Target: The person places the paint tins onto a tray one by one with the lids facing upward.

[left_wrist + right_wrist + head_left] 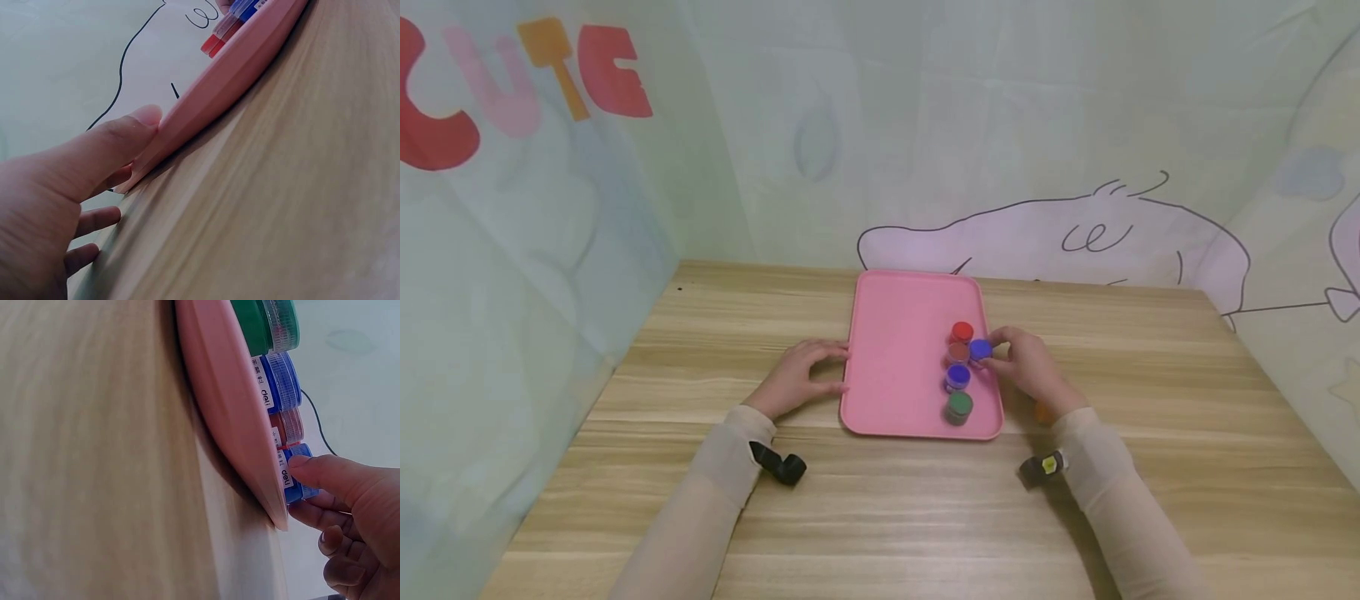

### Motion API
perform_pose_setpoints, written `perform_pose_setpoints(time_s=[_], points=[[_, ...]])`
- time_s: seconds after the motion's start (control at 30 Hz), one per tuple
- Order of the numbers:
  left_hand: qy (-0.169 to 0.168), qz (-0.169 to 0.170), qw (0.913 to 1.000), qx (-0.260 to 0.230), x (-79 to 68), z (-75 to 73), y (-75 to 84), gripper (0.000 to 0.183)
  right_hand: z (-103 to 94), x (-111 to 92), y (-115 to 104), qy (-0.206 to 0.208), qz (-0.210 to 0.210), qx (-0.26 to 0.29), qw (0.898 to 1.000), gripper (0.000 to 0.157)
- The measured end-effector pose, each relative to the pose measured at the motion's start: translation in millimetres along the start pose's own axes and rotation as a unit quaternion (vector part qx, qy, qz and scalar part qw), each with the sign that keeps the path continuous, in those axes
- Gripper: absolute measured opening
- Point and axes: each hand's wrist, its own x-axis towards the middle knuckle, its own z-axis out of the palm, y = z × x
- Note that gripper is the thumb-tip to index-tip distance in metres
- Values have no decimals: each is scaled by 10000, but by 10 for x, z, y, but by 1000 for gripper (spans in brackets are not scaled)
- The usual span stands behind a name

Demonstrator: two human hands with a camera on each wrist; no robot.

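On the pink tray (891, 350) stand small paint jars with clear lids. A red jar (962, 332), a brownish-red jar (957, 354), a blue jar (957, 377) and a green jar (958, 407) form a line along its right side. My right hand (1033, 367) pinches a second blue jar (297, 472) between thumb and fingers, at the tray's right edge beside the brownish-red one. At the opposite edge, my left hand (797, 379) rests with thumb and fingers spread, the thumb touching the rim in the left wrist view.
An orange item (1043, 412), mostly hidden by the right wrist, lies on the wooden table (880, 517) right of the tray. Behind the table hangs a printed cloth backdrop (970, 125). Each wrist wears a black camera mount.
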Motion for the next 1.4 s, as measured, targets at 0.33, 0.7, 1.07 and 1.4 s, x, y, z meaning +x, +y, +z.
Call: perform_pose_setpoints(time_s=[0.33, 0.7, 1.07, 1.4], points=[[-23, -47, 10000, -13, -11, 6, 11, 53, 5, -18, 13, -33, 16, -37, 10000, 36], [-33, -66, 10000, -63, -28, 6, 14, 54, -24, -49, 8, 91, -157, -139, 9997, 34], [-27, -45, 10000, -7, -13, 16, -7, 54, -62, -68, 26, 233, -267, -188, 9992, 33], [-22, -85, 10000, 32, -10, 15, 4, 54, -158, -106, 38, 44, -95, -289, 9995, 34]])
